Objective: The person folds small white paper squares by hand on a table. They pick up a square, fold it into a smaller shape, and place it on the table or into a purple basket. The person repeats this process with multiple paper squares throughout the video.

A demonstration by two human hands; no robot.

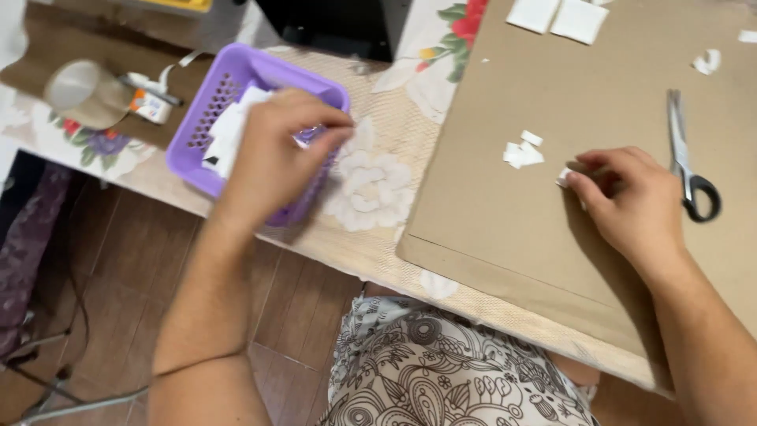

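My left hand (276, 150) reaches over a purple plastic basket (213, 95) holding white paper pieces, its fingertips pinched on a small pale piece at the basket's near rim. My right hand (631, 197) rests on a brown cardboard sheet (512, 229), fingers curled on a small white paper piece (563, 178). A little cluster of white paper scraps (522, 151) lies just left of that hand. Scissors (688, 158) with dark handles lie right beside it on the cardboard.
A roll of brown tape (83, 93) and a small glue bottle (150, 102) sit left of the basket. White paper squares (556, 16) lie at the cardboard's far edge. A floral tablecloth (371, 197) covers the table; wooden floor shows below its edge.
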